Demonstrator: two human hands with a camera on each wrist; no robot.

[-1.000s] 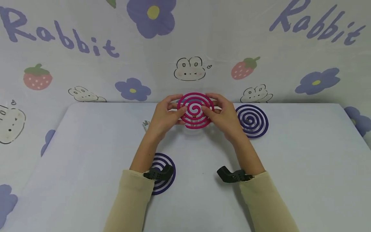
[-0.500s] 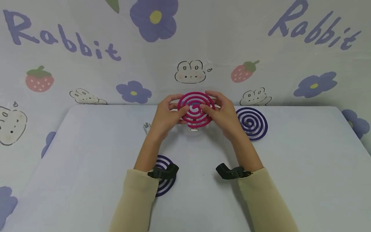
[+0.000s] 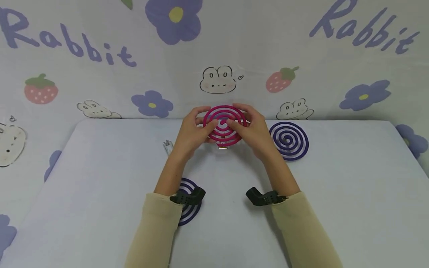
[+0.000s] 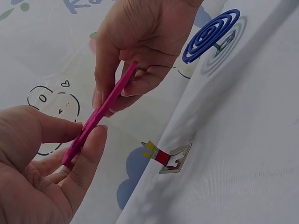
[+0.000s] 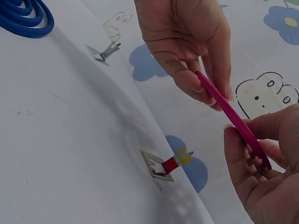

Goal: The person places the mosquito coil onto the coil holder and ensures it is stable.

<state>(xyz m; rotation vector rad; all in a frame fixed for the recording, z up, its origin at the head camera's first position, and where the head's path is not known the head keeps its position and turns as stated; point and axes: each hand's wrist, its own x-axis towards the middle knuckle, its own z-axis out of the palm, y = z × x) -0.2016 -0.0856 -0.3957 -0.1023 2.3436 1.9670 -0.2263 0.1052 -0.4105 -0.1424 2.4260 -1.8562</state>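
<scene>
Both hands hold a pink mosquito coil [image 3: 223,139] in the air at the far side of the table. My left hand [image 3: 191,133] pinches its left edge between thumb and fingers. On the right edge, my right hand [image 3: 256,130] does the same, its thumb reaching close to the spiral's centre. Seen edge-on in the left wrist view, the coil [image 4: 99,114] is a thin tilted disc. Below it on the table stands a small metal coil stand [image 5: 159,164] with a raised red and yellow prong, apart from the coil. In the head view the pink coil mostly covers this stand.
A dark blue coil [image 3: 289,141] sits raised on a stand [image 4: 226,41] at the right. Another blue coil [image 3: 191,212] lies partly under my left wrist. A bare silver stand [image 3: 168,146] is left of my left hand. A printed cloth [image 3: 254,41] hangs behind the table.
My right thumb has slid inward toward the coil's centre. The coil has moved slightly up and left, and the stand's base now shows beneath its lower edge.
</scene>
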